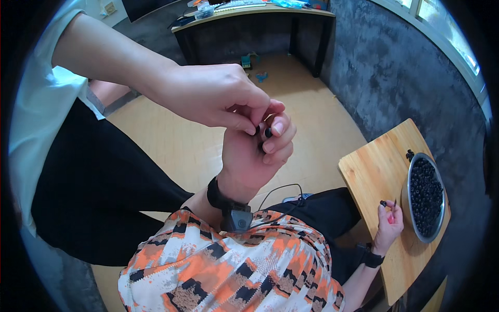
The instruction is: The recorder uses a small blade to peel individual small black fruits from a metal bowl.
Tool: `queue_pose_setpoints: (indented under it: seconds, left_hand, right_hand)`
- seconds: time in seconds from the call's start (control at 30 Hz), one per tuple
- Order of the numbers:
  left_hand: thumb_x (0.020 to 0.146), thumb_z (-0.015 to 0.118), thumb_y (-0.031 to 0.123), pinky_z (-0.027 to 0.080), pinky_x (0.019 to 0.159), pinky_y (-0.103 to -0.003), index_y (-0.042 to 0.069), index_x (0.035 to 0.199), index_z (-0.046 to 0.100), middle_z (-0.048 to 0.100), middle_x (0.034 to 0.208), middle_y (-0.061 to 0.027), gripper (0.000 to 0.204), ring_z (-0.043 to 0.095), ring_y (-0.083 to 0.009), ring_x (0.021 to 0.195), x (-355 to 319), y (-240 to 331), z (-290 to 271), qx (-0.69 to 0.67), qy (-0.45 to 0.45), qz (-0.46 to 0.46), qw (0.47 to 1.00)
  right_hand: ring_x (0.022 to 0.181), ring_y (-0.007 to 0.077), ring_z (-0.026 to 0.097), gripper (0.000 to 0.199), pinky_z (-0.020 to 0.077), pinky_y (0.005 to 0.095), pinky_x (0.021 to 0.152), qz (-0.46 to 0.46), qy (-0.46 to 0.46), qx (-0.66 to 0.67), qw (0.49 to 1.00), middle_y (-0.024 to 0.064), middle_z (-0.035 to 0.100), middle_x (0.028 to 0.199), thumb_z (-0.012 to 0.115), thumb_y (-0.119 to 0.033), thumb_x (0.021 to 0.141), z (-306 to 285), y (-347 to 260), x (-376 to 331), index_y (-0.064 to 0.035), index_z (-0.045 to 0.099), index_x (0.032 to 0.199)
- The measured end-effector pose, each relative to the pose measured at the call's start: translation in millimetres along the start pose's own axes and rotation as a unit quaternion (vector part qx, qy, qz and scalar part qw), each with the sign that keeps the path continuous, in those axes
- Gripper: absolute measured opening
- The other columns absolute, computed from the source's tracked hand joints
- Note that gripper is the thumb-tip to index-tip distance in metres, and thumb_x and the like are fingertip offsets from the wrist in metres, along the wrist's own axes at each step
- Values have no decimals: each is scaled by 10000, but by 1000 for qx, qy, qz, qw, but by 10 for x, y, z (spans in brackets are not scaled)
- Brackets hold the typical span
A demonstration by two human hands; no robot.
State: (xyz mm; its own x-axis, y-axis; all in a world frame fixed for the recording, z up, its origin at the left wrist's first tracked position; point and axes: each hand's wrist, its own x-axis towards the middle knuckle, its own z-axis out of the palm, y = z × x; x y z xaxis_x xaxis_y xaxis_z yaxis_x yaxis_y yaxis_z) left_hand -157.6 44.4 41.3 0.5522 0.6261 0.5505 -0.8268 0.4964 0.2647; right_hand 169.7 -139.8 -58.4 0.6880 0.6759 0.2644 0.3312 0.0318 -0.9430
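Left hand (254,156) raised before the torso, fingers curled round small, round black pieces (268,132), a co-worker's hand (218,96) meeting its fingertips. Right hand (391,223) over the light wooden table (371,161), fingertips pinching one small black lump (383,203), just beside a silver metal bowl (407,203) of dark beadlike pieces (426,197).

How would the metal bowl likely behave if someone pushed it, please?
The metal bowl looks stiff-walled, so it probably won't flex. Filled with small dark pieces, it may feel heavy, and loose pieces could spill if tipped.
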Motion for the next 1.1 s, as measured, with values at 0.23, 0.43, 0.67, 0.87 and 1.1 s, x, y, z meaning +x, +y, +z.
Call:
queue_pose_setpoints:
  seconds: [0.23,0.43,0.67,0.87,1.1]
  left_hand:
    - [1003,420,396,303,388,-233,15,969,625,522,730,-65,434,441,-114,556,106,-237,-177,4,183,-42,982]
    - [986,502,269,287,397,-175,-9,1013,591,538,754,-55,293,428,-77,568,117,-842,-543,138,255,-234,928]
    - [930,610,193,296,460,-167,-5,1075,636,571,790,-16,247,419,-38,572,78,-1637,-421,266,123,-472,832]
    - [856,705,131,327,472,-131,20,1033,645,630,810,-10,218,472,-8,588,81,-2051,-399,248,69,-511,820]
    - [891,652,117,337,520,-174,31,1053,636,618,827,-12,184,459,-47,628,23,-2264,-429,159,59,-535,828]
  right_hand:
    - [588,-10,337,215,247,156,516,-13,20,-34,999,-105,420,709,707,6,811,24,-8,-210,-6,634,1013]
    - [551,-2,299,233,233,175,491,-11,-56,21,998,-120,336,631,751,-25,766,139,-192,-209,-25,658,980]
    - [545,-3,300,260,261,169,498,2,-51,15,999,-112,350,613,757,-6,750,1,-453,-455,-20,655,989]
    - [550,6,324,244,271,174,502,6,-23,-24,999,-100,359,608,728,25,740,-139,-445,-580,-23,658,968]
    - [559,4,328,274,265,168,506,17,-6,-19,1000,-101,371,621,715,32,746,-328,-452,-693,-24,661,1009]
